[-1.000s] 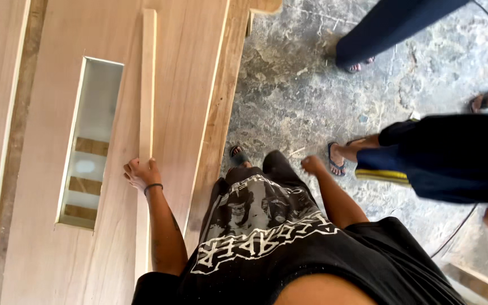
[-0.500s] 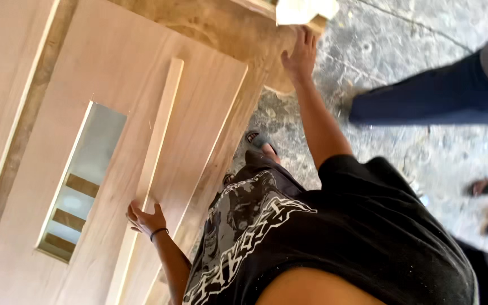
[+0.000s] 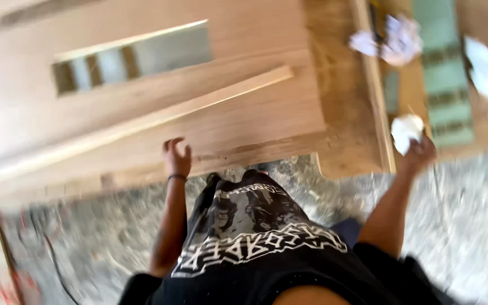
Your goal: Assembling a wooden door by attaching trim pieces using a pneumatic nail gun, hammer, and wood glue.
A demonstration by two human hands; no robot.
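Left hand (image 3: 177, 158) rests w/ fingers spread wide on the pale wooden door panel (image 3: 244, 121), just below a long thin light-wood strip (image 3: 159, 116) lying across it. Right hand (image 3: 420, 152) reaches out, fingers closed round a crumpled white rag (image 3: 405, 131) near the panel's edge. More white crumpled rags (image 3: 391, 40) lie beyond, on a second panel. Frame is blurred.

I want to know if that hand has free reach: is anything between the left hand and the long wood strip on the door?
Nothing visible. The left hand hangs open over the door panel, just short of the wood strip, with only bare panel between them. The frame is blurred, so contact cannot be told.
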